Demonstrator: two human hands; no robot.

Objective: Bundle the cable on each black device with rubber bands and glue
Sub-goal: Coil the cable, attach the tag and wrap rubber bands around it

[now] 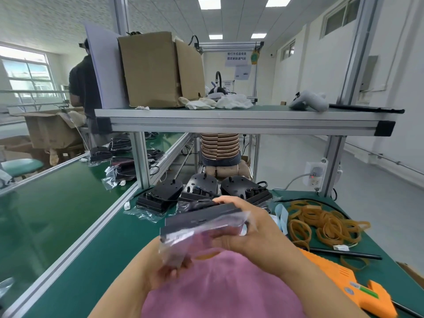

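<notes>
one black device [202,216] is held up off the bench in both hands, close over a pink lap [218,290]. its lower half sits inside a clear plastic bag [183,244], and its loose cable [199,204] is bunched along the top edge. the right hand [247,226] grips the device's right end, thumb over the top and fingers curled beneath. the left hand [165,274] has its fingers curled round the bag's lower corner from below.

at twelve o'clock from the held device, three more devices [199,189] lie side by side near the far edge of the green bench mat [103,260], packed close with little room between them. at three o'clock a heap of tan rubber bands [325,223] spreads toward the right edge, and a thin black rod [344,253] lies just below it. at five o'clock an orange glue gun [358,288] lies flat near the right-hand corner. open green mat runs from seven to nine o'clock as far as the aluminium rail [80,237]. beyond the rail a green conveyor belt [46,203] lies largely bare, with bagged units further up it at eleven o'clock. an upper shelf [229,125] crosses overhead at twelve o'clock and carries a cardboard box [156,70].
</notes>
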